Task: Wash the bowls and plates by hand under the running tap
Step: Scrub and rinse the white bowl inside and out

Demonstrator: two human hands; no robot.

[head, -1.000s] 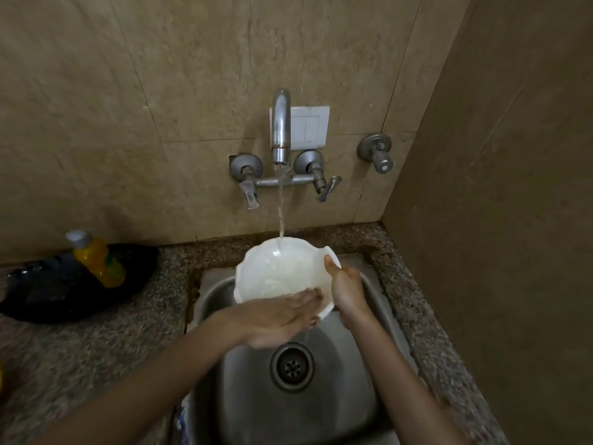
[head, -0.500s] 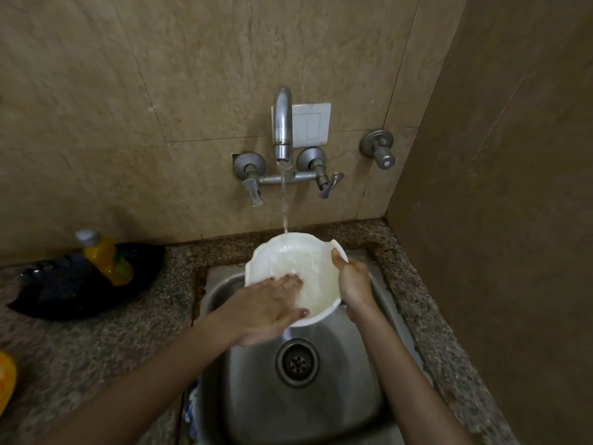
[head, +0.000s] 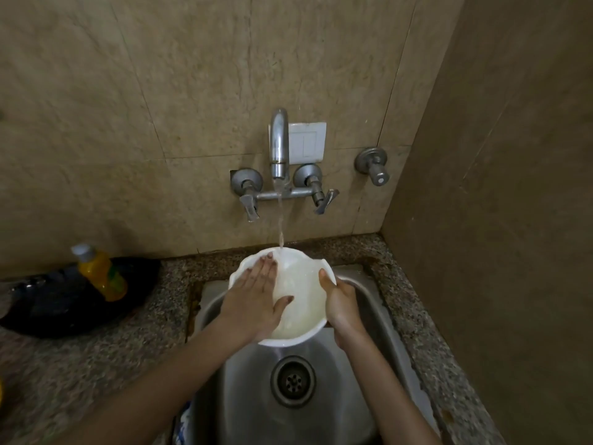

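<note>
Our left hand swings round inside the bowl.
A second ago it lay across the near rim, pointing right toward our right hand; half a second ago it had slid into the middle of the bowl. Now it lies flat against the bowl's left side, fingers straight and pointing at the far rim, their tips just beside the falling water. Our view has tipped up too, and we see more wall above the tap.

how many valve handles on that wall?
3. The left lever and right lever flank the spout; the round knob sits alone further right, near the corner. None looks hidden.
</note>
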